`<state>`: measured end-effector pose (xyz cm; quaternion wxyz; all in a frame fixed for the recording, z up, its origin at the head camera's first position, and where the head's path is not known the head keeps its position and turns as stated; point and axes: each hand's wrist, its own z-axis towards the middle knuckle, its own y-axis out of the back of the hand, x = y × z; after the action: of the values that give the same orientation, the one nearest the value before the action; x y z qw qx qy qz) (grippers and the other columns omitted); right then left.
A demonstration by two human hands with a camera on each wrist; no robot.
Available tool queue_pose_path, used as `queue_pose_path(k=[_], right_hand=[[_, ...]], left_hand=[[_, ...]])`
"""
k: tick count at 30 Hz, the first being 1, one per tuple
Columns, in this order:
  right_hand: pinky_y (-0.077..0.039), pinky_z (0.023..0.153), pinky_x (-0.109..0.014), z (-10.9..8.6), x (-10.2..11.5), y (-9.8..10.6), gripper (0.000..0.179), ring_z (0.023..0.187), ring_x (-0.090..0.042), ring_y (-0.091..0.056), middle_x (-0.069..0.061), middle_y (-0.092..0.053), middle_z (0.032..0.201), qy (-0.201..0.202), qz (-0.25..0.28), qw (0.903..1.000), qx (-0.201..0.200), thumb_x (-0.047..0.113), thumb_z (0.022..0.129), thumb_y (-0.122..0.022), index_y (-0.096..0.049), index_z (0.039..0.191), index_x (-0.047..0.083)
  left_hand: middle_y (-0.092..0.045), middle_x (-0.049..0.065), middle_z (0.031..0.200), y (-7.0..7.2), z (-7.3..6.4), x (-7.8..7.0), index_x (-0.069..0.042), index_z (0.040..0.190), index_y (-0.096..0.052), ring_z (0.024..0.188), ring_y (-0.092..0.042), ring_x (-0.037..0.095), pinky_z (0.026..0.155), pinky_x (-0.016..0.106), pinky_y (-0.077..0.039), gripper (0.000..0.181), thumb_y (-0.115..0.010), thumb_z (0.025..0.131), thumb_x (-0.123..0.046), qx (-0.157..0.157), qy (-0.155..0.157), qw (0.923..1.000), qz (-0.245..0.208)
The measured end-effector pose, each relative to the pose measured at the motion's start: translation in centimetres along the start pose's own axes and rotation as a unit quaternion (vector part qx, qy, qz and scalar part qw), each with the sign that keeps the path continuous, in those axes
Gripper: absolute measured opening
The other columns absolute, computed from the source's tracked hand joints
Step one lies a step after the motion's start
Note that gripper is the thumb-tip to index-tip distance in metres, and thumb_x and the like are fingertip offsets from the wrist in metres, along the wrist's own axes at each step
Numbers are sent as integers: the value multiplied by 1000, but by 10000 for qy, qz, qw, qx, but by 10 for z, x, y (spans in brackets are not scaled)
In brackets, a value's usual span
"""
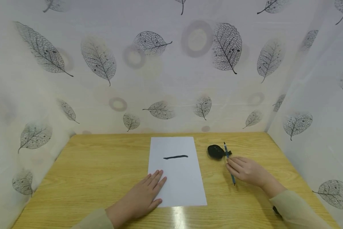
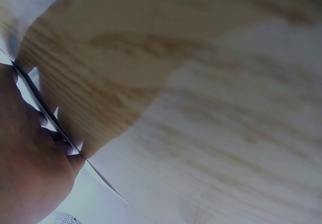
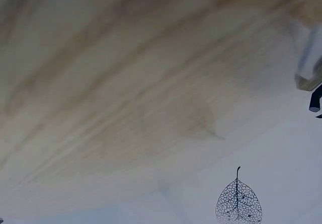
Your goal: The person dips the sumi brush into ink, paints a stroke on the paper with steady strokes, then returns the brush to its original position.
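Observation:
A white sheet of paper (image 1: pixel 178 178) lies upright on the table, with one thick black stroke (image 1: pixel 175 157) across its upper half. My left hand (image 1: pixel 142 194) rests flat on the sheet's lower left edge, fingers extended. In the left wrist view the same hand (image 2: pixel 35 153) shows beside the thin paper edge. To the right of the sheet, my right hand (image 1: pixel 247 171) pinches a slim blue pen (image 1: pixel 233 178) with dark ends. The pen's upper part crosses the short stem of a round, flat black object (image 1: pixel 215 152), whose kind I cannot tell. The right wrist view hardly shows this hand.
The glossy wood-grain table (image 1: pixel 102 165) reflects light near its front. A pale curtain with leaf prints (image 1: pixel 171 79) encloses the back and both sides. Partly under the right sleeve (image 1: pixel 300 208) is a small dark thing (image 1: pixel 275 210).

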<state>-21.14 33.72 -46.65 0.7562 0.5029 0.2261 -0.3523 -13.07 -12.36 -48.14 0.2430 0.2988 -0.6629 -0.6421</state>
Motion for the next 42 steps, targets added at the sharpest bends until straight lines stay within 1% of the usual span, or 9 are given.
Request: queue_pose_path(k=[3,11,18,26,29,34,42], right_hand=[[-66,74,-30,-2,0,-2,54,85,-19,-78,-10,-82,99,42,24,10000,45,-8,113,-28,-79,100,6],[-65,75,-30,-8,0,-5,57,85,-19,-78,-10,-82,99,213,-46,9997,111,-8,113,-27,-79,99,8],[-65,76,-30,-9,1,-5,58,85,-18,-77,-8,-81,98,473,-114,9986,212,-7,113,-26,-79,98,9],[-65,78,-31,-15,2,-9,56,86,-19,-76,-10,-80,99,387,104,9987,303,-2,114,-25,-79,102,7],[-65,77,-31,-17,2,-11,56,85,-20,-76,-10,-80,99,426,63,9987,255,-2,114,-25,-78,101,7],[-65,76,-30,-20,3,-12,55,85,-19,-76,-10,-80,99,461,-5,9987,207,-4,114,-25,-78,101,7],[-64,78,-31,-23,4,-10,57,88,-19,-75,-10,-78,102,333,118,9986,391,-3,115,-22,-76,102,7]], left_hand=[[-24,19,176,1,0,0,-8,167,-33,164,-28,32,131,47,-34,69,-40,113,-50,43,12,10000,-25],[-24,19,176,1,0,-1,-7,166,-33,164,-27,33,131,47,-33,68,-42,113,-48,41,7,10000,-74],[-25,19,176,1,-1,-1,-7,166,-34,163,-28,32,131,48,-34,69,-41,113,-49,21,1,10000,-67],[-26,20,175,1,0,-1,-6,166,-34,163,-28,33,131,48,-34,68,-42,113,-48,-37,-1,10000,-92],[-28,21,175,1,-1,-1,-6,165,-36,162,-30,34,130,49,-35,68,-42,112,-48,-113,-38,9999,-36],[-27,20,175,0,-1,0,-7,166,-35,163,-30,33,131,47,-35,68,-42,112,-48,-96,-16,9999,47],[-30,21,174,1,-2,0,-5,164,-37,161,-33,34,129,49,-38,68,-43,112,-48,-191,-67,9998,40]])
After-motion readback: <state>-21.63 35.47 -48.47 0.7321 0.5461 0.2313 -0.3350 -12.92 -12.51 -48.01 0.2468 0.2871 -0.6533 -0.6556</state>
